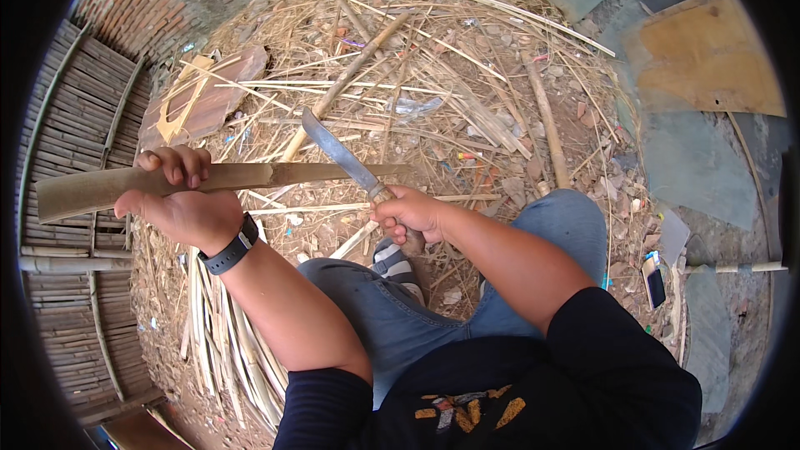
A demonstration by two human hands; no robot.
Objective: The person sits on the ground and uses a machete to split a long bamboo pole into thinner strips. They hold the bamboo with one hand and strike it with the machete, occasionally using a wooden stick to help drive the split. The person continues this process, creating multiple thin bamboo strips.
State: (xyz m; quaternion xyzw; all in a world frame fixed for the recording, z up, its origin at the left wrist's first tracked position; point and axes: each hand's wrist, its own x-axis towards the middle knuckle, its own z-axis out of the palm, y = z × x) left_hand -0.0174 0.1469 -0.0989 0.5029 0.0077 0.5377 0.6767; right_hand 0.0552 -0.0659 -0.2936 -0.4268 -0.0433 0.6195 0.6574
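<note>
1. Left hand (185,200): grip clamped on one bamboo slat (167,181), held level at left.
2. Right hand (408,215): grip closed on one machete (342,154), blade meeting the slat's middle.
3. Split strips (225,342): bundle on the ground, count unclear.

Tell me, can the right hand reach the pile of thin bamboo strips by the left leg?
Probably not right now: the right hand grips the knife, and the left arm lies between it and the strips.
</note>
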